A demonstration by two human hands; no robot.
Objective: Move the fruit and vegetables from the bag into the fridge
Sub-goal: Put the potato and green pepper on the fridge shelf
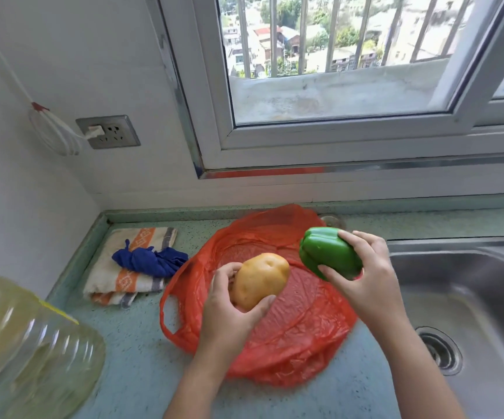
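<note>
Left hand (229, 316): fingers curled round a potato (261, 279), held above the red plastic bag (293, 337), long axis running from lower left up to upper right. Right hand (365, 276): gripped a green bell pepper (329, 252), lying sideways, one end pointing left. Bag lay flattened on the countertop (142, 352), seemingly emptied. Fridge not in view; both items were yet to be carried there.

Yellow potato (261, 279) and green pepper (329, 252) above flattened red bag (302, 334)
</note>
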